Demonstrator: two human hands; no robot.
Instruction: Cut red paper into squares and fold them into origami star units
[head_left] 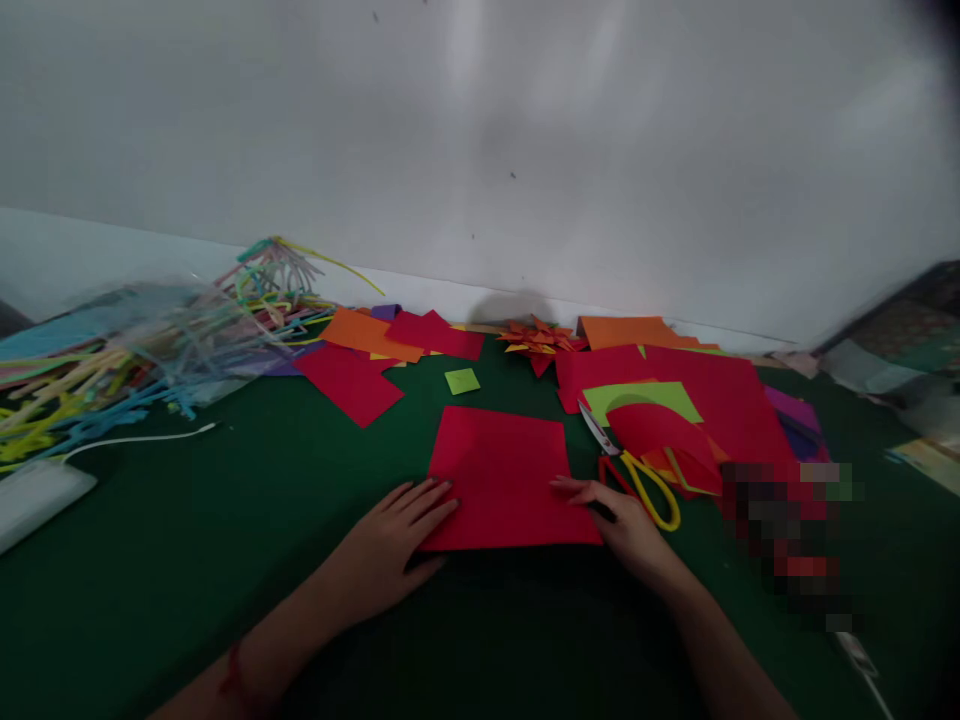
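Note:
A red square sheet [499, 475] lies flat on the green table before me. My left hand [401, 525] rests over its left edge with the fingers stretched out and the thumb near the lower corner. On the opposite edge lies my right hand [619, 520], its fingers extended onto the sheet and its thumb partly hidden. Just beyond the right hand are scissors [649, 490] with yellow and red handles, their blades pointing away from me. A small lime-green piece [462, 381] sits past the sheet's far edge.
Colourful pipe cleaners [277, 290] and a clear plastic bag [195, 325] lie at left, near a white device [45, 490] with a cable. Red pieces [352, 380], a spiky orange paper flower [536, 340] and a large red sheet [720, 400] line the wall. A pixelated object [787, 530] lies at right.

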